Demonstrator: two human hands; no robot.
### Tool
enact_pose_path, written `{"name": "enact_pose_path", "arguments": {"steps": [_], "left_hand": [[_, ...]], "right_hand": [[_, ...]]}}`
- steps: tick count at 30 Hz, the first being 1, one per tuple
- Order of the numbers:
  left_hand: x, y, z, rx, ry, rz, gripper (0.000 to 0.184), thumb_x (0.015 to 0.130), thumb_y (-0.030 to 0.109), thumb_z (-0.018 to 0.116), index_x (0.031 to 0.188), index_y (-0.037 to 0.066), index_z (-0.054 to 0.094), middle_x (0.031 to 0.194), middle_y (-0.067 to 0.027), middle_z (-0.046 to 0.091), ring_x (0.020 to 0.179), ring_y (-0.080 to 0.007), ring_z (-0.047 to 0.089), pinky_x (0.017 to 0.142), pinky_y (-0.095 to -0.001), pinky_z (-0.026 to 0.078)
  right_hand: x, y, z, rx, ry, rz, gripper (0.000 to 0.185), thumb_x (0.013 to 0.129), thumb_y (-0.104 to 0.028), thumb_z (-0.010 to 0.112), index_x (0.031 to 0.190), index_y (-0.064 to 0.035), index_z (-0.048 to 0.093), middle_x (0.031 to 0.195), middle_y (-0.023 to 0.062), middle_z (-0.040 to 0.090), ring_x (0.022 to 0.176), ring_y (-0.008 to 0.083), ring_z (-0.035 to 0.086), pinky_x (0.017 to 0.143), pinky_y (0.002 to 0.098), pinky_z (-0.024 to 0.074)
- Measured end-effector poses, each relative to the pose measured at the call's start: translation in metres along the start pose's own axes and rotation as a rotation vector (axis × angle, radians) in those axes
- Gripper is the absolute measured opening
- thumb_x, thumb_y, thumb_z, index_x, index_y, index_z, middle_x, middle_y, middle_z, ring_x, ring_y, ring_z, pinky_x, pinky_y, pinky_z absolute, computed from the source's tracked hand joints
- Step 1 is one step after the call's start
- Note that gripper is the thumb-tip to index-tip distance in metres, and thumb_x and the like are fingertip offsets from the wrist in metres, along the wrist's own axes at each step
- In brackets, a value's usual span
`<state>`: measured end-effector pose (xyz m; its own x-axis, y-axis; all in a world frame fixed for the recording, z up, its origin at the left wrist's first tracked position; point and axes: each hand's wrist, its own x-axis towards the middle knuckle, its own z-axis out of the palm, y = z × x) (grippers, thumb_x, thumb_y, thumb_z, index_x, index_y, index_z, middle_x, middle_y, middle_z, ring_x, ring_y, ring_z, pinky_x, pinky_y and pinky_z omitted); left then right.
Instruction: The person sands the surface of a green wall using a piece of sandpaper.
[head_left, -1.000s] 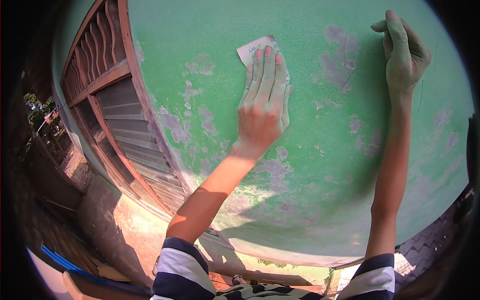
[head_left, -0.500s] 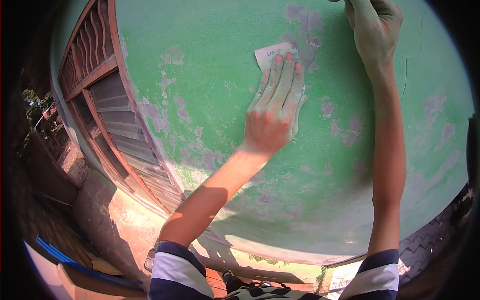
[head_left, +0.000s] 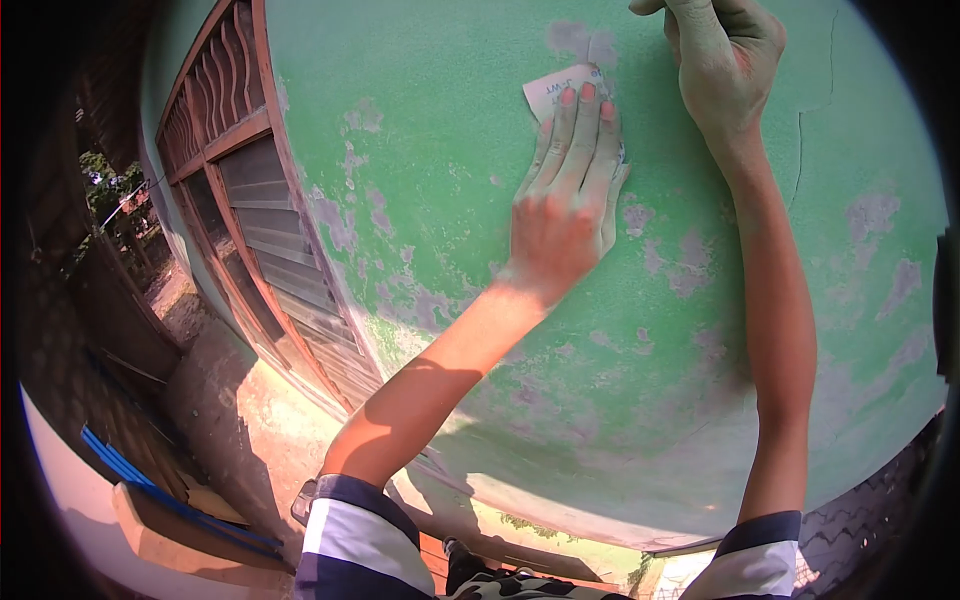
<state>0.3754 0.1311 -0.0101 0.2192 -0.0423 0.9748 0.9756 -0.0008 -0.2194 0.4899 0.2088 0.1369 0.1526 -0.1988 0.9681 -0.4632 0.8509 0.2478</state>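
One printed paper sheet (head_left: 546, 96) is pressed to the green wall (head_left: 440, 130) under the extended fingers of the nearer left hand (head_left: 563, 205), its exposed end set left and far of the fingertips, long axis hidden; the right hand (head_left: 725, 75), farther right, is loosely curled, contents indeterminable.

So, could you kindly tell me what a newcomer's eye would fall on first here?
Probably the big green wall filling the middle, blotched with grey patches. Next, perhaps the two hands: the left hand, near the upper centre, lies flat over a piece of printed paper on the wall, while the right hand is raised at the upper right. The window with reddish-brown framing stands out on the left.
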Motion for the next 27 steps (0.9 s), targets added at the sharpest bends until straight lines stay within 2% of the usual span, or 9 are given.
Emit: {"name": "enact_pose_path", "arguments": {"steps": [4,8,10,13,17,21,23,25,27], "left_hand": [[-0.009,0.001,-0.004,-0.024,-0.067,0.061,0.048,0.098,0.008,0.061,0.143,-0.004,0.053,0.149,-0.0277,0.05,0.141,-0.046,0.044,0.113,-0.0478,0.044],[0.076,-0.035,-0.004,0.005,0.004,0.08,0.049,0.097,0.005,0.06,0.144,-0.005,0.053,0.15,-0.0267,0.049,0.143,-0.0447,0.043,0.115,-0.0485,0.042],[0.104,-0.043,-0.003,0.059,0.094,0.144,0.039,0.103,0.01,0.051,0.137,-0.009,0.056,0.145,-0.0302,0.052,0.137,-0.044,0.049,0.112,-0.0447,0.044],[0.073,-0.026,0.002,0.024,0.067,0.067,0.048,0.097,0.003,0.059,0.144,-0.004,0.053,0.151,-0.0241,0.05,0.143,-0.0428,0.042,0.116,-0.0488,0.041],[-0.003,0.01,0.0,0.01,-0.057,0.044,0.045,0.098,0.002,0.057,0.143,-0.002,0.054,0.15,-0.0234,0.051,0.142,-0.0433,0.044,0.114,-0.0467,0.043],[0.03,-0.019,-0.001,0.028,-0.043,0.132,0.046,0.098,0.004,0.057,0.142,-0.004,0.054,0.149,-0.0252,0.05,0.142,-0.0442,0.044,0.113,-0.0484,0.043],[0.073,-0.027,-0.004,0.052,-0.023,0.171,0.05,0.097,0.007,0.059,0.144,-0.008,0.051,0.151,-0.0278,0.048,0.143,-0.045,0.043,0.115,-0.0512,0.041],[0.104,-0.019,-0.01,-0.06,-0.154,-0.339,0.042,0.097,-0.001,0.054,0.14,0.0,0.058,0.147,-0.0225,0.054,0.139,-0.0439,0.048,0.111,-0.0447,0.045],[0.089,-0.021,0.0,0.008,-0.084,-0.173,0.045,0.097,0.002,0.057,0.141,-0.004,0.055,0.149,-0.0248,0.052,0.141,-0.0443,0.045,0.113,-0.0482,0.043]], "right_hand": [[0.001,0.006,0.014,0.082,0.078,-0.188,0.032,0.099,-0.015,0.061,0.069,-0.0036,0.067,0.062,-0.0032,0.059,0.055,0.0051,0.047,0.051,0.0247,0.0369],[-0.006,0.002,0.012,0.085,0.072,-0.127,0.03,0.098,-0.014,0.061,0.071,-0.0032,0.067,0.062,-0.003,0.06,0.055,0.0051,0.049,0.051,0.0245,0.0391],[-0.008,0.001,0.007,0.05,0.01,-0.072,0.028,0.098,-0.013,0.061,0.073,-0.0023,0.067,0.062,-0.0025,0.06,0.056,0.0048,0.05,0.05,0.0253,0.0392],[-0.011,-0.005,0.004,0.141,-0.007,-0.03,0.026,0.097,-0.013,0.062,0.074,-0.0018,0.068,0.062,-0.0022,0.06,0.056,0.0045,0.05,0.049,0.0257,0.0389],[-0.014,-0.021,0.006,0.229,-0.011,0.067,0.024,0.094,-0.014,0.063,0.074,-0.0014,0.068,0.063,-0.0027,0.059,0.057,0.0034,0.049,0.049,0.0251,0.0381],[-0.015,-0.009,-0.003,0.112,-0.072,-0.009,0.024,0.095,-0.012,0.064,0.074,-0.0009,0.067,0.062,-0.0036,0.058,0.057,0.0021,0.048,0.048,0.0242,0.0371],[-0.016,-0.009,0.005,0.341,0.089,-0.037,0.025,0.097,-0.011,0.064,0.074,-0.002,0.066,0.061,-0.0046,0.057,0.055,0.0013,0.046,0.047,0.0237,0.0358],[-0.015,-0.007,-0.001,0.281,0.079,-0.075,0.026,0.098,-0.011,0.064,0.073,-0.0023,0.066,0.061,-0.0049,0.057,0.056,0.0012,0.046,0.047,0.0235,0.0354],[-0.013,-0.008,-0.008,0.21,0.071,-0.12,0.026,0.098,-0.011,0.064,0.073,-0.0027,0.065,0.061,-0.0051,0.057,0.056,0.0011,0.046,0.047,0.0233,0.0351]]}}
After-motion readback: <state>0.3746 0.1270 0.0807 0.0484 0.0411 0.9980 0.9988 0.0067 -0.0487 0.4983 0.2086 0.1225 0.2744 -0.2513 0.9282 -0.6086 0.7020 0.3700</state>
